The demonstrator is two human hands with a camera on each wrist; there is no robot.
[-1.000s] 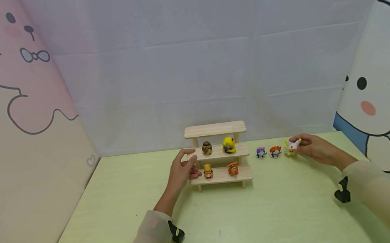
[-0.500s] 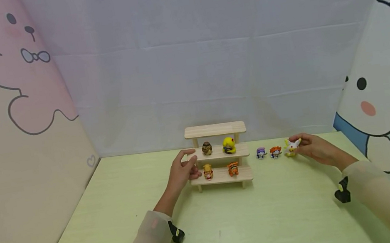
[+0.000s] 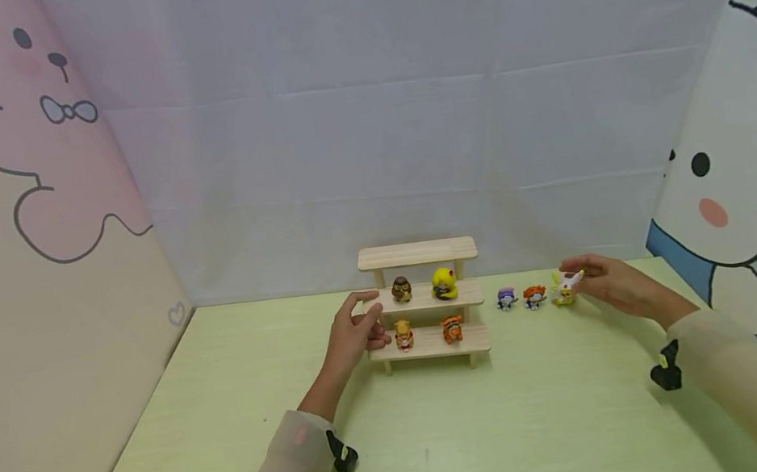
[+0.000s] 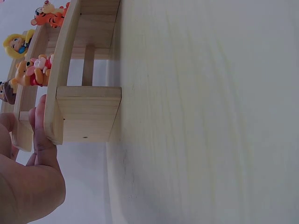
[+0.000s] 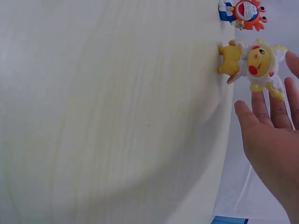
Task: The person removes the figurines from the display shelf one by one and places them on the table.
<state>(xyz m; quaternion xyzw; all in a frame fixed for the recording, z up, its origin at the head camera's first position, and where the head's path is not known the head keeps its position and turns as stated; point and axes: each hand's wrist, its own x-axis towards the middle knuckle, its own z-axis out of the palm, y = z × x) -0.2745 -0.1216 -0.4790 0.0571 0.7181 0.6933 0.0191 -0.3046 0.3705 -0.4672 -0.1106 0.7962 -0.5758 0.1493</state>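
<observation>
The yellow figure (image 5: pixel 257 63) stands upright on the pale worktop (image 3: pixel 522 410), at 3 o'clock from the wooden stand (image 3: pixel 418 252) in the head view. Finish: yellow face and legs, red cheeks, dark eye, white hood with long white ears. The right hand (image 3: pixel 614 286) is at its 3 o'clock; the fingers are extended and released, beside the hood, and contact cannot be confirmed.

At the figure's 9 o'clock, in line, are the red figure (image 3: pixel 534 297), with a crab-like hood over a blue-and-white body, and the purple figure (image 3: pixel 505 299).

The left hand (image 3: pixel 351 330) is at the stand's 9 o'clock, its fingers touching the shelf ends; whether they grasp cannot be told. The middle shelf carries the owl (image 3: pixel 401 290) and yellow-haired doll (image 3: pixel 444 284); the lowest carries the bear (image 3: pixel 404 336) and orange tiger (image 3: pixel 453 329).
</observation>
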